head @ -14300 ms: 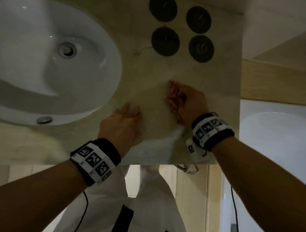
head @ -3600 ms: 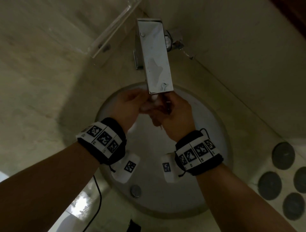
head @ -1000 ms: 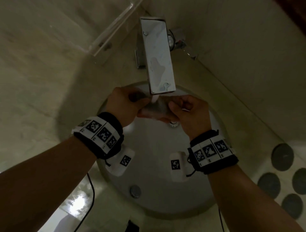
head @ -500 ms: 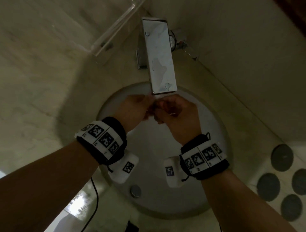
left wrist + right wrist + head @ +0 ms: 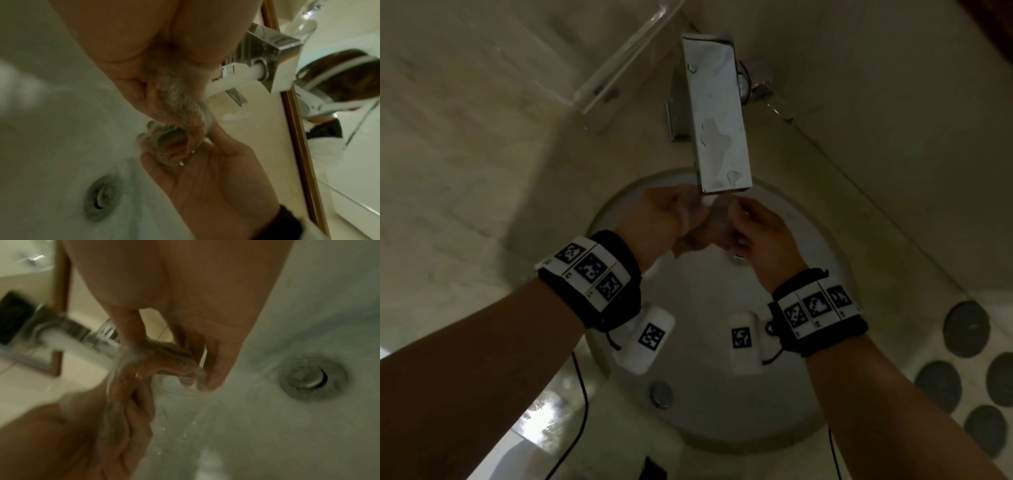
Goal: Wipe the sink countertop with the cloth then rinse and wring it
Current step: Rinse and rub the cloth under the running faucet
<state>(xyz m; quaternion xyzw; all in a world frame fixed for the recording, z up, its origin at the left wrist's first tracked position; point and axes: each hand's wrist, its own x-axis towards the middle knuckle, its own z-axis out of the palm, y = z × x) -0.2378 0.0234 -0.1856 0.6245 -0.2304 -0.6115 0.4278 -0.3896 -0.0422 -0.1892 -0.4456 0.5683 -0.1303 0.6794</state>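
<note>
The cloth (image 5: pixel 703 236) is thin, wet and bunched, and hangs between both hands just under the spout of the chrome faucet (image 5: pixel 717 113), over the white sink basin (image 5: pixel 722 342). My left hand (image 5: pixel 678 214) grips its left end with curled fingers. My right hand (image 5: pixel 739 222) pinches its right end. In the left wrist view the cloth (image 5: pixel 174 94) runs from my palm down into the right hand's fingers (image 5: pixel 174 155), with the water stream (image 5: pixel 236 76) beside it. In the right wrist view the water stream (image 5: pixel 72 344) hits the cloth (image 5: pixel 164 360).
The drain (image 5: pixel 308 378) lies in the basin below the hands. A round metal knob (image 5: pixel 661 394) sits at the basin's near rim. Several dark round discs (image 5: pixel 962 329) lie on the beige countertop (image 5: pixel 482 205) at the right. A clear shelf (image 5: pixel 626 58) juts from the wall at the back.
The view went from the counter, where both hands pressed the cloth flat, to the sink. In the last second the hands closed together under the spout, then parted slightly with the cloth bunched.
</note>
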